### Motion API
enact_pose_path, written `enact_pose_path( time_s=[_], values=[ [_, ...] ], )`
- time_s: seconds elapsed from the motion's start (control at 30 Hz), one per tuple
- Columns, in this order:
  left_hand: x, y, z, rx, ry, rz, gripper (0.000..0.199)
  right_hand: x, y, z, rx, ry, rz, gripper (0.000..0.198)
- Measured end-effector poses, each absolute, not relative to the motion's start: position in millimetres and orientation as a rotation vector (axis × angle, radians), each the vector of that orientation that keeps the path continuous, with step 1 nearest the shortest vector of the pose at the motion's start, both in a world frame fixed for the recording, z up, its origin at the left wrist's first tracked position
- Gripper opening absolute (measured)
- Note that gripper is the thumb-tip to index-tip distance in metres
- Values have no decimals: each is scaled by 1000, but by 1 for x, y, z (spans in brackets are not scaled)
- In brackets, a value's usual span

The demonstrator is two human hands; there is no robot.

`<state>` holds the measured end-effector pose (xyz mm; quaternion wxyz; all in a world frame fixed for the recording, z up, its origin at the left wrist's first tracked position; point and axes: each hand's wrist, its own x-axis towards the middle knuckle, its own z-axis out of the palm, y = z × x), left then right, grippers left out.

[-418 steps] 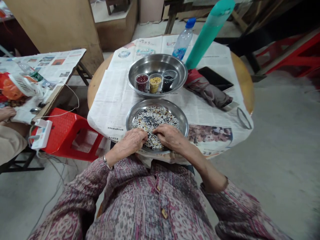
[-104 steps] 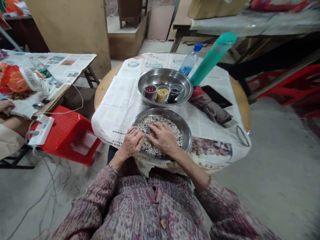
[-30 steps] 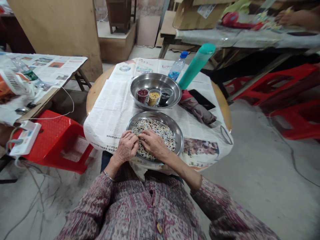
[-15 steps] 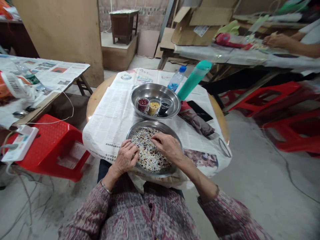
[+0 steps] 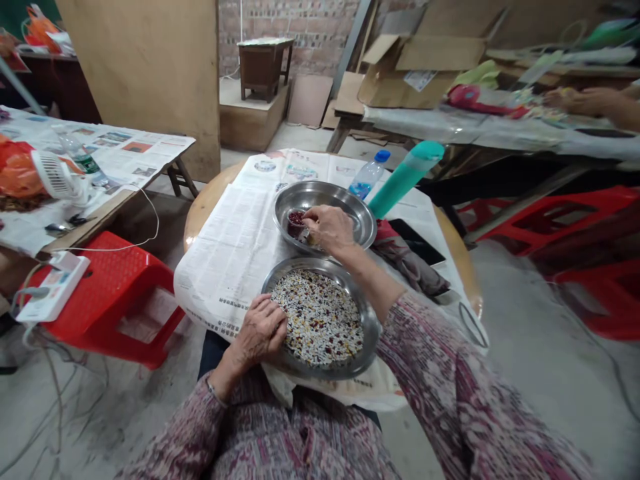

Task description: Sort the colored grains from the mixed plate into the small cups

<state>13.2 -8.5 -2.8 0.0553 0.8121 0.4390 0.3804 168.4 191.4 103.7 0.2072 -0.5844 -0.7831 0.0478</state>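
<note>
A steel basin (image 5: 369, 337) near my body holds a spread of mixed grains (image 5: 320, 320), mostly white with dark red, yellow and black ones. My left hand (image 5: 263, 327) has its fingers curled over this basin's left rim. Behind it stands a second steel basin (image 5: 364, 217) with small clear cups in it. Over the cups is my right hand (image 5: 330, 228), fingers pinched, beside the cup of dark red beans (image 5: 296, 219). Whatever the pinch holds is hidden. The hand mostly covers the cup of yellow grains and fully hides the black one.
Newspaper (image 5: 225, 227) covers the round table. Behind the far basin are a water bottle (image 5: 369, 175) and a green cylinder (image 5: 407, 177). A phone (image 5: 417, 241) and a folded cloth (image 5: 410, 267) lie right. A red stool (image 5: 110, 293) with a power strip (image 5: 53, 290) stands left.
My right hand has moved from the grains in the near basin forward to the cups in the far basin. My left hand stays at the near basin's left rim. The view has shifted slightly.
</note>
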Motion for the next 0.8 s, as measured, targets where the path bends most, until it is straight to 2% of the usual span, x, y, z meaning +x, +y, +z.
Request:
enact_pose_path(
  time_s=[0.13,0.47,0.8],
  values=[
    [13,-10,0,2454,1347,1105,20,157,213,96,-1644,-2337,22,27],
    [14,-9,-1,2434,1332,1140,20,146,222,88,-1777,-2357,23,25],
    [14,-9,1,2449,1345,1072,24,159,200,92,-1580,-2170,140,29]
  ],
)
